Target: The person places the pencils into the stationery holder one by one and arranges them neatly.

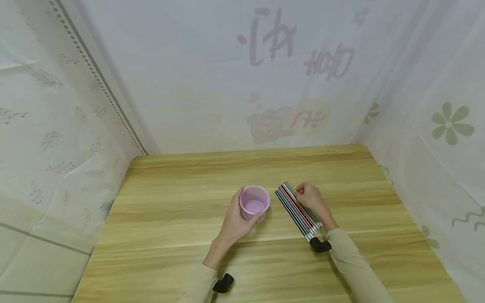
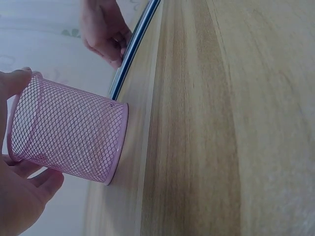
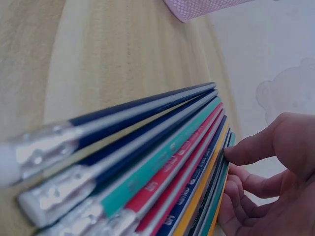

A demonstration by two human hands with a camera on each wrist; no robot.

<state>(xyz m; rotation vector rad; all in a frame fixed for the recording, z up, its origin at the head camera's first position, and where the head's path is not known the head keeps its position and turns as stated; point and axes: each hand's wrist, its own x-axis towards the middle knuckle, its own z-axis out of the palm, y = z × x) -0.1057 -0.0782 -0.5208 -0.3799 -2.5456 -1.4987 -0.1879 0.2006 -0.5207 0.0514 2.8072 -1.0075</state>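
My left hand (image 1: 235, 222) grips a pink mesh pencil cup (image 1: 247, 215), thumb on one side and fingers on the other. In the left wrist view the cup (image 2: 74, 128) has its base at the wooden table. Inside, the head view shows no pencils. To its right lies a row of several pencils (image 1: 297, 210) in dark blue, green, red and yellow, eraser ends toward me. My right hand (image 1: 310, 198) is at the row's right edge. Seen from the right wrist, its thumb and curled fingers pinch the outermost green pencil (image 3: 224, 174); the fingertips are partly hidden.
The wooden table (image 1: 170, 176) reaches back to a pale printed curtain (image 1: 197, 92), with more curtain on both sides. A black wrist mount (image 1: 320, 245) sits close to the pencils' eraser ends; another black mount (image 1: 223, 283) is on the left wrist.
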